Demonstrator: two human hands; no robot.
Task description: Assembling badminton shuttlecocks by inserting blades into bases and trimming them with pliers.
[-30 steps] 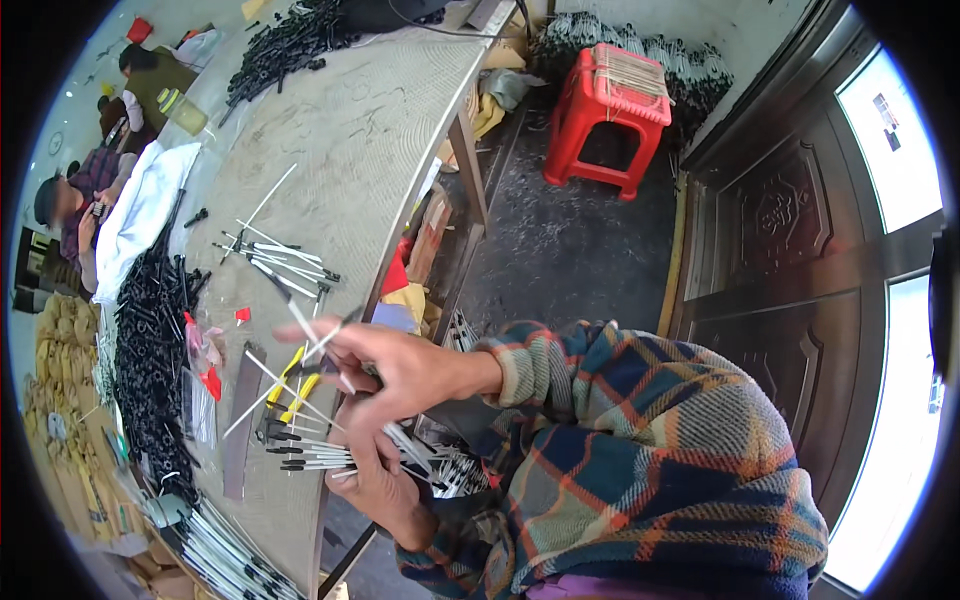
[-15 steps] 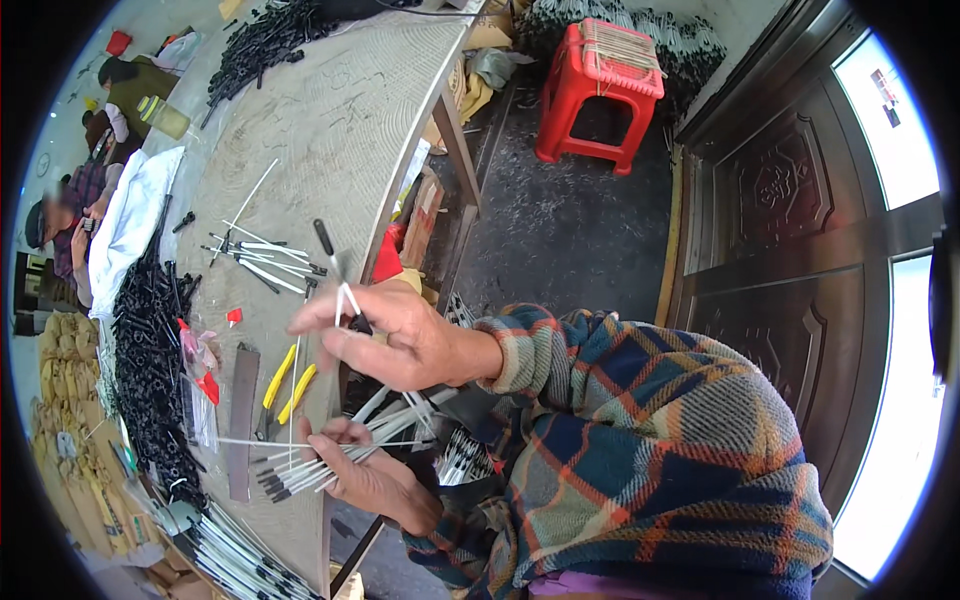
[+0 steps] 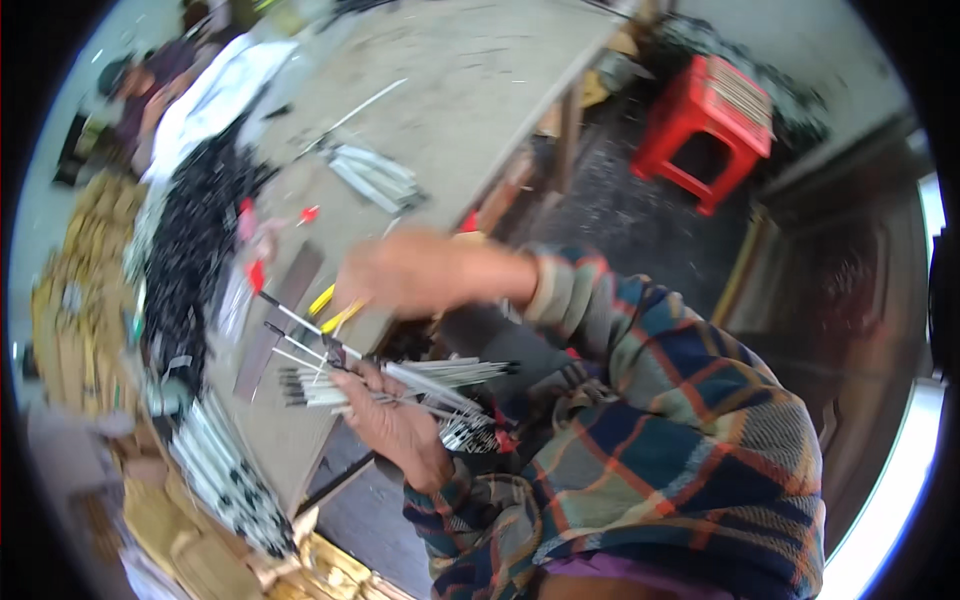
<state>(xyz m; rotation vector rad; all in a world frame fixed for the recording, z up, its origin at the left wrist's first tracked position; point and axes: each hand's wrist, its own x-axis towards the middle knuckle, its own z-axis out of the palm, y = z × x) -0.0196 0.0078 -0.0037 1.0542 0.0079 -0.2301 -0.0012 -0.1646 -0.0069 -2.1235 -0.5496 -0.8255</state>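
My left hand (image 3: pixel 395 425) is closed around a bundle of thin white rods with black tips (image 3: pixel 316 388). The bundle lies roughly crosswise in the fingers. A few more rods stick out at an angle above the thumb, one of them a black-and-white rod (image 3: pixel 292 316). Above and beyond it, my right hand (image 3: pixel 420 272) is smeared by motion, so its fingers and anything in them cannot be made out. Close beneath the right hand, a yellow-handled tool (image 3: pixel 340 318) rests on the table, partly covered by it.
On the table (image 3: pixel 450 110) lie a small pile of white rods (image 3: pixel 372 178), a dark flat bar (image 3: pixel 275 325) and a long heap of black parts (image 3: pixel 190 250). More white rods (image 3: pixel 225 470) are stacked near the edge. A red stool (image 3: pixel 705 125) stands on the floor. Another person (image 3: pixel 150 95) sits across.
The view has turned, so the table and stool sit further right. My right hand, earlier raised with a white rod in its fingers, is now blurred. The left hand still grips the bundle.
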